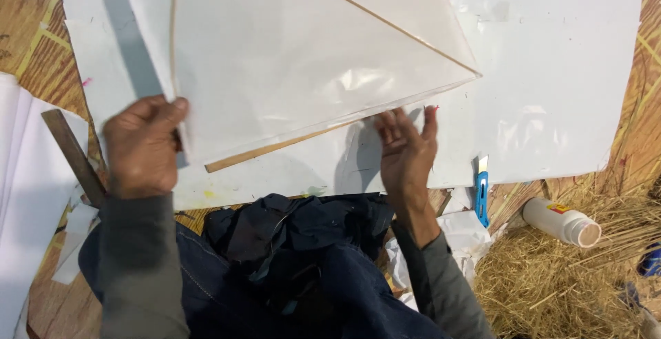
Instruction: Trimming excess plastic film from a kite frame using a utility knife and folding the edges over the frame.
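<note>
A white, translucent kite (289, 56) with thin wooden sticks along its spine and edge is lifted off the floor in front of me. My left hand (142, 145) grips its lower left edge beside the curved stick. My right hand (406, 153) is spread flat with fingers apart, touching the kite's lower right edge over the white sheets (551, 105) underneath. The flat wooden spine stick (268, 149) pokes out below the kite between my hands.
A blue box cutter (481, 191) lies by my right hand. A white glue bottle (561, 221) lies on the straw (571, 277) at the right. A metal ruler (72, 156) lies at the left over white paper. My knees in dark jeans (275, 270) fill the bottom.
</note>
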